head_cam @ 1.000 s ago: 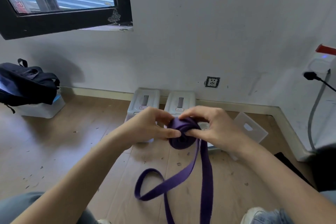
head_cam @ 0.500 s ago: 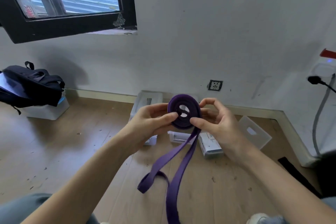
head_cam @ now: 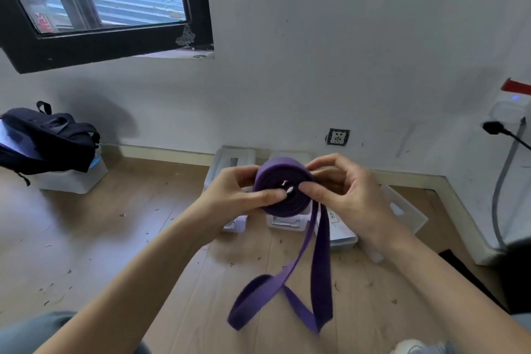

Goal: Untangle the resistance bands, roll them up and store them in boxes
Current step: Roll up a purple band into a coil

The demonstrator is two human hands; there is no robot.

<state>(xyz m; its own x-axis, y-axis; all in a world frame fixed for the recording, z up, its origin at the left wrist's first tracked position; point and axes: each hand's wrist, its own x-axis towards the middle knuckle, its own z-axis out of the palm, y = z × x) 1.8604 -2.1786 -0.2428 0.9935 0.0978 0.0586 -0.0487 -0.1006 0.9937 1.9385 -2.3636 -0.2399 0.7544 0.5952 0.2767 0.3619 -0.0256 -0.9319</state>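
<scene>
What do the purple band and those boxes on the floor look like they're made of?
Purple band: likely matte rubber or latex; it coils tightly and its tail hangs limp. Boxes: probably translucent whitish plastic, going by their smooth, slightly glossy lids.

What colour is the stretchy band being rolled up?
Purple. The resistance band shows plainly in the head view, rolled between both hands with its tail hanging down.

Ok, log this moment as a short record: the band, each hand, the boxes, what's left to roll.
band: purple resistance band, partly wound into a coil held above the floor
left hand: left hand grips the coil's left side, thumb on its face
right hand: right hand grips the right side, thumb near the centre
unrolled part: loose tail hangs below in a loop
boxes: clear storage boxes on the floor behind by the wall
stage: rolling unfinished
</scene>
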